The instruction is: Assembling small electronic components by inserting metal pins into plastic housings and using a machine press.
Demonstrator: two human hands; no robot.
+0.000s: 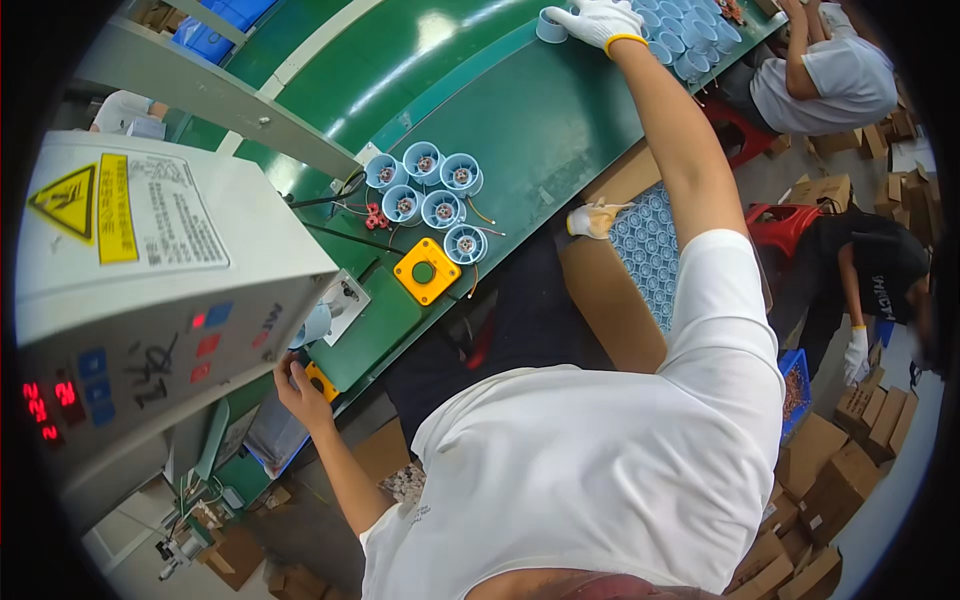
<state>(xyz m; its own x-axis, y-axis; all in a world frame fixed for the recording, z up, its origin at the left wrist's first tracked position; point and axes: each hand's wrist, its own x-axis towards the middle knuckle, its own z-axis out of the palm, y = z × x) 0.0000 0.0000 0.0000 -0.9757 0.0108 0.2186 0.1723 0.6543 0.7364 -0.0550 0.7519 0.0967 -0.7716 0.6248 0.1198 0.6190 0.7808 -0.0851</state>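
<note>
My right hand [603,24], in a white glove with a yellow cuff, reaches to the far edge of the green bench. Its thumb and fingers close on the rim of a light blue cup-shaped fan housing [550,28]. Many similar housings [690,35] stand just to its right. My bare left hand [303,398] is beside a yellow button box [321,382] at the bench's near edge, fingers stretched out. Close above it, another light blue housing [316,325] sits under the machine, partly hidden. Several housings with motors and wires [422,162] stand mid-bench.
A grey machine [180,260] with a red display fills the left. A yellow box with a green button [427,271] sits on the bench [520,130]. A carton of blue parts [610,300] stands at my right; co-workers [825,75] and cartons [830,470] are beyond.
</note>
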